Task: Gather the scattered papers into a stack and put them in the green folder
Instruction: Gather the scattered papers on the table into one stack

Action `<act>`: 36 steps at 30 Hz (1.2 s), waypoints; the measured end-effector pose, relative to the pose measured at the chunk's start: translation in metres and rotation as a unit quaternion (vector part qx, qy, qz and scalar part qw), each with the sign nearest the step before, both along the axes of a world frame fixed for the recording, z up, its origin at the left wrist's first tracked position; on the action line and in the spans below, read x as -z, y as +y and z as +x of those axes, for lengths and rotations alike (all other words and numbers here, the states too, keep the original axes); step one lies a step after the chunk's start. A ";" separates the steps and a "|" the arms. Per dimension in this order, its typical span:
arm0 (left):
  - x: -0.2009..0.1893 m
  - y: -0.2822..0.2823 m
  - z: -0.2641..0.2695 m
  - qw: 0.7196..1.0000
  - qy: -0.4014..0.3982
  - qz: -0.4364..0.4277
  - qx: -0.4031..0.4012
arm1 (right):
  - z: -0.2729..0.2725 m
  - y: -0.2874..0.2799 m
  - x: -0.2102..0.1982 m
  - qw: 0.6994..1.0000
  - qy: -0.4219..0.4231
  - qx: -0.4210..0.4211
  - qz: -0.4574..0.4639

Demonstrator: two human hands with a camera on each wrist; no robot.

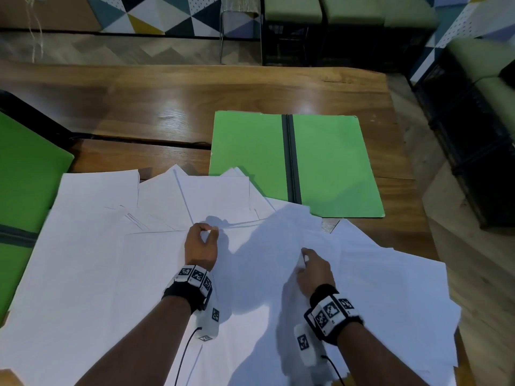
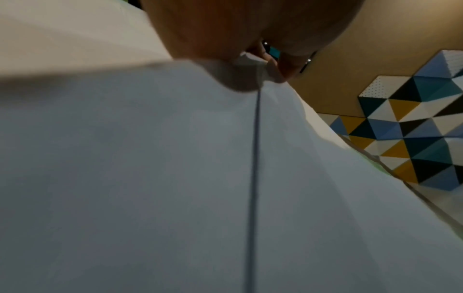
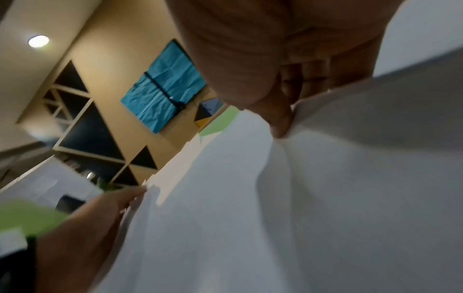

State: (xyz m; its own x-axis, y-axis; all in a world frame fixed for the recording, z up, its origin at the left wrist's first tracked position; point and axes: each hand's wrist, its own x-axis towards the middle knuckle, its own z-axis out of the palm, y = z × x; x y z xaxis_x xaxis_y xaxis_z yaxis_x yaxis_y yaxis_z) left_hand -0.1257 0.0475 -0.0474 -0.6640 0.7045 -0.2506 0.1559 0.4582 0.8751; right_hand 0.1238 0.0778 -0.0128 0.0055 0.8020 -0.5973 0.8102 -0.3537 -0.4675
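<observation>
Several white papers (image 1: pixel 92 246) lie scattered and overlapping across the near half of the wooden table (image 1: pixel 195 90). A green folder (image 1: pixel 328 162) lies open and flat beyond them, its dark spine running down the middle. My left hand (image 1: pixel 207 232) pinches the far edge of a sheet (image 2: pixel 175 158) between thumb and fingertips. My right hand (image 1: pixel 305 259) pinches another sheet (image 3: pixel 325 198), which bulges up under the grip. Both held sheets overlap in the middle of the pile.
A second green folder (image 1: pixel 25 168) lies at the table's left edge, partly under the papers. Green-cushioned black stools (image 1: pixel 292 26) stand beyond and to the right of the table. The far half of the table is bare wood.
</observation>
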 end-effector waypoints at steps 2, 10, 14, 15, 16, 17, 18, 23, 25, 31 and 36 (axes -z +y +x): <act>-0.001 -0.001 0.002 0.999 -0.037 0.001 -0.023 | 0.003 -0.002 0.002 0.997 0.049 0.052 0.009; -0.001 -0.014 0.010 0.991 -0.098 0.068 -0.065 | -0.016 -0.035 0.011 0.995 0.063 0.079 -0.014; -0.005 -0.021 0.015 0.990 -0.111 0.027 -0.084 | -0.030 -0.027 0.007 0.998 0.018 0.065 -0.001; -0.007 -0.023 0.017 0.989 -0.121 0.017 -0.087 | -0.031 -0.022 0.008 0.997 0.022 0.075 0.007; -0.007 -0.026 0.017 0.988 -0.131 0.007 -0.086 | -0.030 -0.017 0.010 0.995 0.034 0.089 0.015; -0.008 -0.030 0.019 0.988 -0.135 -0.002 -0.077 | -0.029 -0.013 0.012 0.992 0.051 0.108 0.026; -0.009 -0.036 0.022 0.989 -0.131 -0.015 -0.061 | -0.026 -0.010 0.015 0.989 0.064 0.130 0.040; -0.009 -0.075 0.038 0.993 -0.111 -0.040 0.029 | -0.001 -0.008 0.009 0.984 0.065 0.156 0.062; -0.007 -0.084 0.038 0.992 -0.109 -0.053 0.040 | 0.003 -0.005 0.007 0.983 0.071 0.159 0.057; -0.006 -0.089 0.039 0.990 -0.136 -0.029 0.030 | -0.003 -0.007 0.005 0.979 0.103 0.168 0.049; -0.003 -0.095 0.048 0.989 -0.149 -0.019 -0.006 | -0.019 -0.021 0.016 0.980 0.097 0.176 0.018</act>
